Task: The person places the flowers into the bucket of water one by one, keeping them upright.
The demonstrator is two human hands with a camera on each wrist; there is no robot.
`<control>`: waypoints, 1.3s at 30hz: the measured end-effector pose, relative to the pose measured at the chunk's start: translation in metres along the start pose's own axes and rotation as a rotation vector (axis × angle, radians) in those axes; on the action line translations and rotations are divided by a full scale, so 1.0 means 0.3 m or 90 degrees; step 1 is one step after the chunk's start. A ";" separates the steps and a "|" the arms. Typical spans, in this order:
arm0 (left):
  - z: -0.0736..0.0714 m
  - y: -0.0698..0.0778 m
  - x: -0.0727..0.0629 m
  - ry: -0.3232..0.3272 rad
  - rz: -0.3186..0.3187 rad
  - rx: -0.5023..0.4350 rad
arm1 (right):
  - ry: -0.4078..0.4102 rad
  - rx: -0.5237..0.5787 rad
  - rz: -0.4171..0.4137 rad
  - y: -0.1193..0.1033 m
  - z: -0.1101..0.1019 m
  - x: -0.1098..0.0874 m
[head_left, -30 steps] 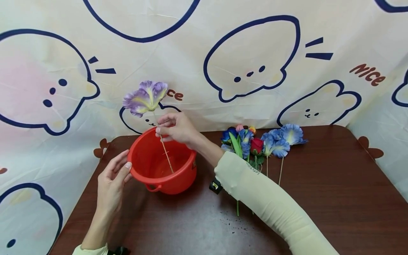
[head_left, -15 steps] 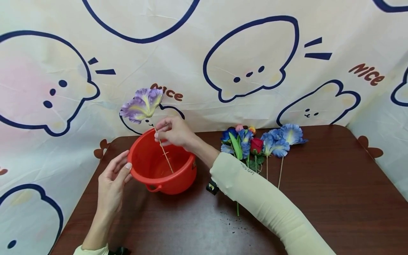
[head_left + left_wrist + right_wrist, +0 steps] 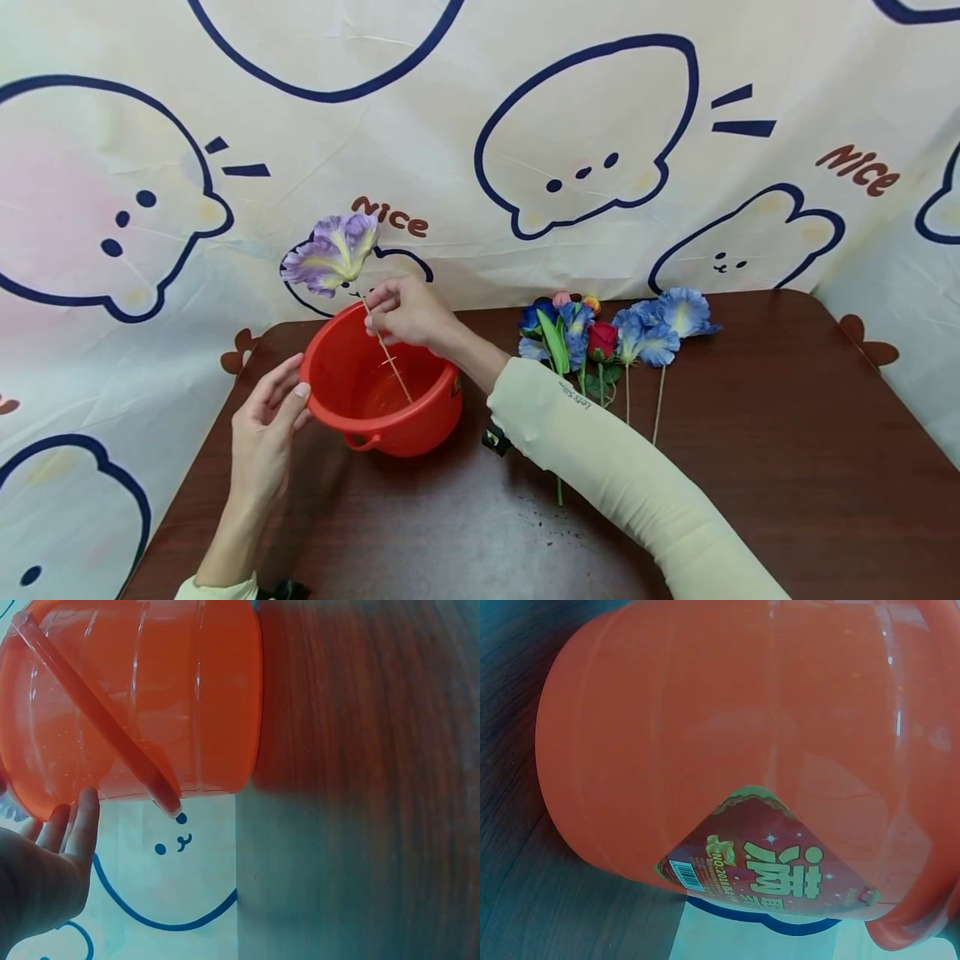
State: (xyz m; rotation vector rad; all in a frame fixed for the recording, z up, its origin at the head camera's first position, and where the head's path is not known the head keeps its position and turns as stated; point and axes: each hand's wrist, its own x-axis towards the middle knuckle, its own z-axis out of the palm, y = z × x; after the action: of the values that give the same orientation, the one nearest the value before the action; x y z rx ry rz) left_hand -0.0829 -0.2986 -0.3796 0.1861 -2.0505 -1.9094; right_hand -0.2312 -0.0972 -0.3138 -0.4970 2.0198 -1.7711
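My right hand (image 3: 411, 312) pinches the stem of a purple and yellow artificial flower (image 3: 333, 254), whose bloom stands above a red bucket (image 3: 423, 429). The stem slants down inside the bucket, its lower end near the front inner wall. Against the bucket's left side, my left hand (image 3: 262, 425) rests with fairly straight fingers, its thumb tip at the rim. The left wrist view shows those fingers (image 3: 84, 825) touching the outer wall, near the bucket's handle (image 3: 97, 712). In the right wrist view, the bucket wall with its label (image 3: 765, 855) fills most of the picture; the right hand is hidden there.
Several artificial flowers lie at the back right of the brown table (image 3: 787, 467), including a red rose (image 3: 602, 342) and blue blooms (image 3: 684, 312). My right sleeve covers some stems. Dark crumbs (image 3: 551, 525) lie near the front. A printed cloth (image 3: 585, 92) hangs behind.
The right hand has moved slightly down and left with the flower, so the bloom sits lower. The left hand and bucket have stayed in place.
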 end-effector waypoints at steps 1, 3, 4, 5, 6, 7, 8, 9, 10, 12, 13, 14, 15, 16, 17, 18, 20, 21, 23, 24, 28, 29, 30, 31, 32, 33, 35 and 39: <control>0.001 -0.002 0.000 0.000 -0.001 0.000 | 0.001 -0.002 0.000 0.002 0.000 0.001; 0.003 -0.005 0.000 0.002 -0.003 -0.001 | 0.003 -0.007 0.000 0.005 0.000 0.001; 0.004 -0.007 0.000 0.002 -0.004 -0.001 | 0.005 -0.009 0.002 0.006 -0.001 0.000; 0.005 -0.008 0.000 0.002 -0.005 -0.003 | 0.007 -0.010 0.003 0.006 -0.001 -0.002; 0.006 -0.010 0.000 0.002 -0.006 -0.003 | 0.009 -0.012 0.006 0.005 -0.002 -0.004; 0.007 -0.011 -0.001 0.003 -0.008 -0.003 | 0.010 -0.012 0.008 0.005 -0.004 -0.007; 0.008 -0.013 -0.001 0.004 -0.009 -0.004 | 0.011 -0.011 0.012 0.004 -0.006 -0.011; 0.009 -0.014 -0.002 0.004 -0.011 -0.003 | 0.009 -0.007 0.015 0.002 -0.009 -0.015; 0.010 -0.014 -0.002 0.005 -0.012 -0.002 | 0.007 -0.003 0.017 0.000 -0.012 -0.020; 0.011 -0.015 -0.002 0.006 -0.015 0.000 | 0.003 0.009 0.016 -0.007 -0.024 -0.032; 0.011 -0.015 -0.002 0.007 -0.016 0.000 | 0.001 0.015 0.014 -0.013 -0.031 -0.039; 0.012 -0.015 -0.001 0.006 -0.015 -0.001 | -0.001 0.020 0.010 -0.019 -0.040 -0.048; 0.012 -0.014 0.000 0.006 -0.015 -0.002 | -0.006 0.026 0.005 -0.026 -0.051 -0.058; 0.012 -0.014 0.001 0.006 -0.015 -0.003 | -0.007 0.032 0.000 -0.034 -0.062 -0.069; 0.012 -0.013 0.003 0.006 -0.015 -0.005 | -0.009 0.036 -0.004 -0.043 -0.075 -0.081; 0.012 -0.013 0.003 0.005 -0.014 -0.005 | -0.012 0.039 -0.006 -0.051 -0.089 -0.094; 0.011 -0.012 0.005 0.004 -0.012 -0.007 | -0.016 0.048 -0.009 -0.066 -0.119 -0.123; 0.011 -0.011 0.006 0.005 -0.012 -0.009 | -0.014 0.051 -0.008 -0.072 -0.135 -0.137; 0.011 -0.010 0.007 0.004 -0.009 -0.014 | -0.005 0.056 -0.007 -0.079 -0.169 -0.165; 0.012 -0.009 0.008 0.005 -0.007 -0.016 | 0.000 0.058 -0.008 -0.080 -0.187 -0.179; 0.012 -0.009 0.010 0.007 -0.004 -0.023 | 0.028 0.061 -0.016 -0.075 -0.256 -0.241; 0.012 -0.009 0.010 0.008 -0.004 -0.024 | 0.035 0.060 -0.020 -0.072 -0.272 -0.259; 0.012 -0.009 0.010 0.010 -0.005 -0.022 | 0.041 0.061 -0.023 -0.067 -0.288 -0.275; 0.011 -0.009 0.010 0.011 -0.007 -0.024 | 0.047 0.060 -0.023 -0.062 -0.303 -0.292; 0.011 -0.009 0.009 0.012 -0.008 -0.026 | 0.054 0.058 -0.024 -0.056 -0.316 -0.309; 0.010 -0.009 0.009 0.014 -0.009 -0.027 | 0.061 0.062 -0.025 -0.048 -0.329 -0.325; 0.007 -0.010 0.008 0.015 -0.010 -0.030 | 0.072 0.066 -0.026 -0.026 -0.354 -0.354; 0.005 -0.011 0.008 0.016 -0.007 -0.038 | 0.086 0.100 -0.025 0.028 -0.404 -0.406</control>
State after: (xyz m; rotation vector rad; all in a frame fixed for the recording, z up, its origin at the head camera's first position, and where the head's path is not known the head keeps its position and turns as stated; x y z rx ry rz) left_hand -0.0861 -0.2983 -0.3826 0.2059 -1.9772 -1.9628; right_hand -0.1903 0.0694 -0.3003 -0.3802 1.9499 -2.0169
